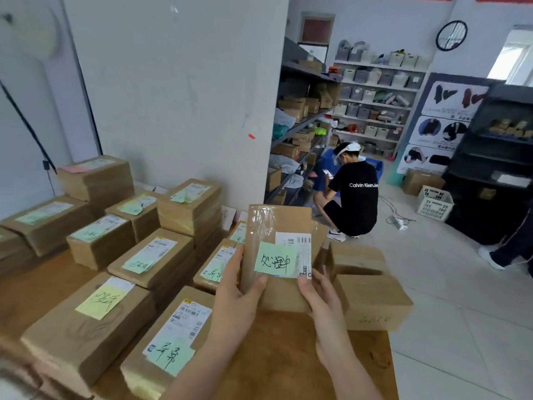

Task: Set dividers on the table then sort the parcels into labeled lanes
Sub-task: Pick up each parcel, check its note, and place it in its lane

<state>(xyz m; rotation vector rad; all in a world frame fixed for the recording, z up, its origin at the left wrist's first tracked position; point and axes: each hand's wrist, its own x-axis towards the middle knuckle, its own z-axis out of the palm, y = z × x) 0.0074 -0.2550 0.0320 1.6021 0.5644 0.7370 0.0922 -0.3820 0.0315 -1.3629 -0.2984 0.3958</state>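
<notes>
both hands hold one brown parcel [284, 220] upright over the near part of the wooden table [288, 359]. the left hand [235, 290] grips its lower left edge, thumb pressed on the front and fingers running up the side. the right hand [318, 295] grips the lower right corner in much the same way. a green sticky note [275, 259] with handwriting sits on the parcel's face, overlapping a white shipping label [300, 243]. to the left, rows of labelled parcels [86, 339] cover the table. two plain boxes [372, 301] stand just right of the held one. a person [356, 194] crouches by the shelves [302, 122] beyond.
</notes>
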